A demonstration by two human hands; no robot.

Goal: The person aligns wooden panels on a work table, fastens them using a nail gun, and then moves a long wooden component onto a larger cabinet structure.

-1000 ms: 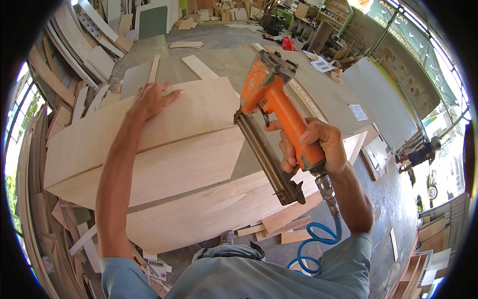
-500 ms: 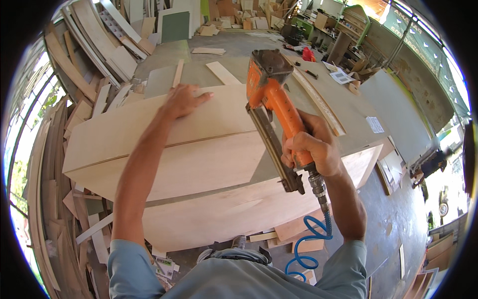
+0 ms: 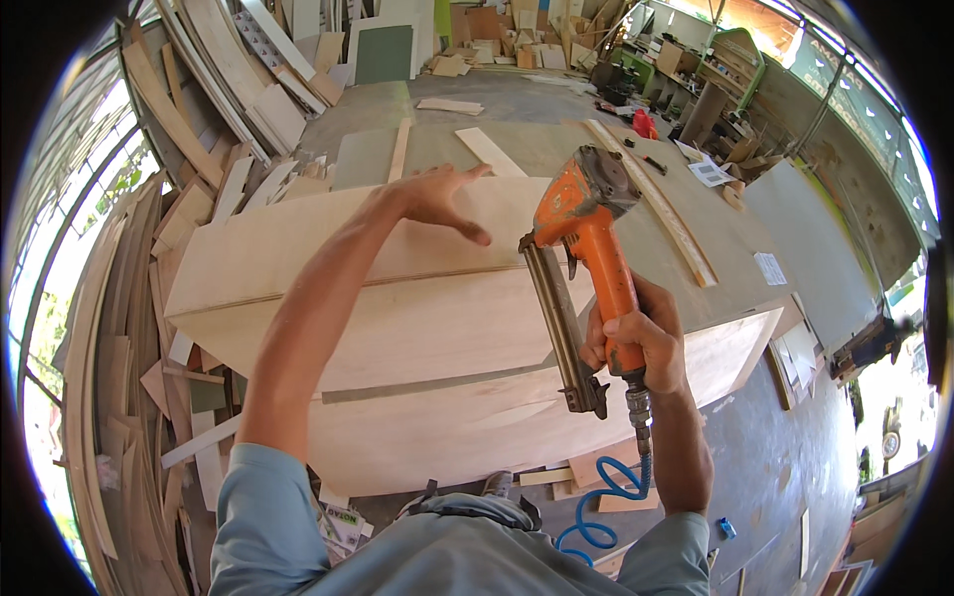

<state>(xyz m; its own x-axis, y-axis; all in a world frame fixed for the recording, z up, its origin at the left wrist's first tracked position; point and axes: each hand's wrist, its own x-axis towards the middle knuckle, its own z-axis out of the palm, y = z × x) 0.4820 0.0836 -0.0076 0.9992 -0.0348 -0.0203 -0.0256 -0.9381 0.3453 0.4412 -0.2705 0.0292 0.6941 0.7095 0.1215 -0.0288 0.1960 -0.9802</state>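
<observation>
My right hand is wrapped round the handle of an orange air nail gun, held upright above the work with its dark head at the top. A blue coiled air hose hangs from the fitting at its handle end. With thumb and fingers spread, my left hand reaches over the top panel of a pale plywood box. Whether its fingertips touch the wood, I cannot tell. The box's long front side faces me, and a second pale panel stands nearer, across a narrow gap.
Beyond the box, loose strips and a long edged batten lie on the grey work surface. Stacked boards crowd the left side. Papers and a red bag are at the far right. Offcuts lie on the floor near me.
My left hand has shifted right along the box and spread its thumb and fingers. The nail gun has come nearer to me and slightly right. The whole view has swung a little.
</observation>
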